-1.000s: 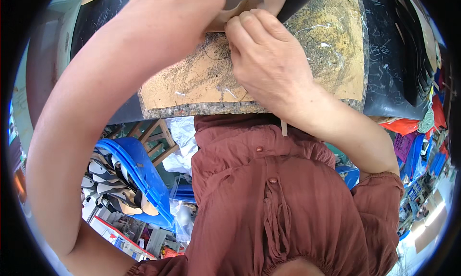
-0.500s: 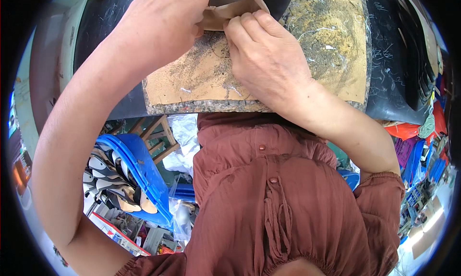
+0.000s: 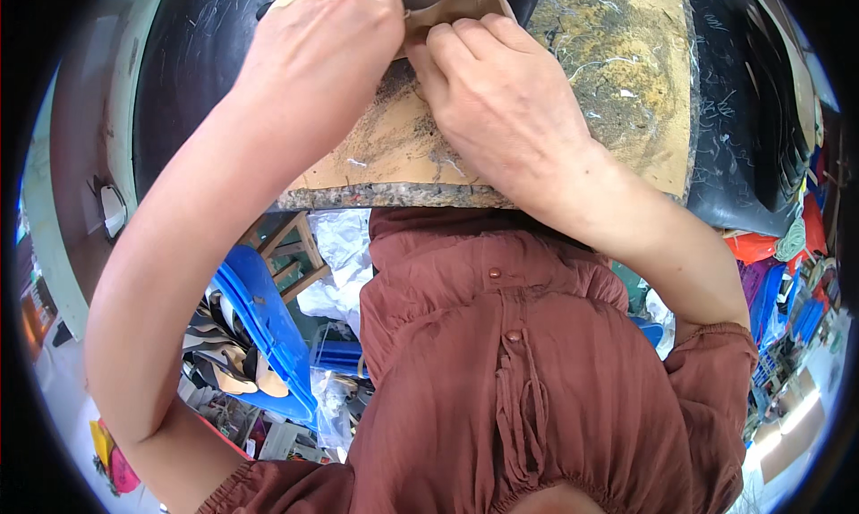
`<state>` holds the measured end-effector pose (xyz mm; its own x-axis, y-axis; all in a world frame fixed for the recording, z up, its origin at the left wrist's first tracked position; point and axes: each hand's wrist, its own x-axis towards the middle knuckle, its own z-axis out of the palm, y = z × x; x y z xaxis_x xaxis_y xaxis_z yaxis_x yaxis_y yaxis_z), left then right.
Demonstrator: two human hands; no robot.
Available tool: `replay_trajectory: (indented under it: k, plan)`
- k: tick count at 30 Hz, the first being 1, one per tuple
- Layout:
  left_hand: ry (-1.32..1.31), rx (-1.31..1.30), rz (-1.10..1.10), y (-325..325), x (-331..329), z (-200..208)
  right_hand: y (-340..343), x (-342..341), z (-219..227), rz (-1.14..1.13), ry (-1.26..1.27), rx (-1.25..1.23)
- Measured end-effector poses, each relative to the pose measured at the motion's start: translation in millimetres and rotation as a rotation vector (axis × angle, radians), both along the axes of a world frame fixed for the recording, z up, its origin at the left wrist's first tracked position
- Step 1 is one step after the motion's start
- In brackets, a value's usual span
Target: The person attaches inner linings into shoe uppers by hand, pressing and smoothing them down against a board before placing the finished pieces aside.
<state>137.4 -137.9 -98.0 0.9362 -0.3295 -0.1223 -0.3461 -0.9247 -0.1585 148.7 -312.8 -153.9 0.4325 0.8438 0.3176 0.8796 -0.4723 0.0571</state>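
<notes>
My left hand (image 3: 329,53) is closed, knuckles up, its fingers curled on a tan, leather-like piece (image 3: 440,9) at the top edge of the view. On the same piece, the fingers of my right hand (image 3: 506,93) are bent and pressed against its near edge. A dark fold or gap shows inside the piece, and its far side is cut off by the frame. My fingertips are mostly hidden. Both hands are over a worn tan work board (image 3: 617,147) with dark stains and white thread scraps.
Black sheeting (image 3: 183,84) covers the bench beside the board, and several dark layered pieces (image 3: 769,111) lie at right. Below at left stand a blue basket (image 3: 277,335) with shoe-shaped pieces (image 3: 228,362) and a wooden stool (image 3: 300,254). Red and green bundles (image 3: 792,241) hang at right.
My left hand has shifted slightly right and down, and its forearm has swung inward. The tan piece has tilted, so more of its dark inner gap shows. My right hand stays nearly in place.
</notes>
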Motion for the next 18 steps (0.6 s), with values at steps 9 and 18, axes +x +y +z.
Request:
replay_trajectory:
  k: [9,18]
  plan:
    - [-0.049,-0.110,0.030,16.9,-19.2,-5.7,14.2,6.2,2.1,0.072,-0.082,0.081]
    - [-0.226,0.030,-0.136,21.8,-42.1,-7.9,2.4,19.9,6.1,0.277,-0.050,0.082]
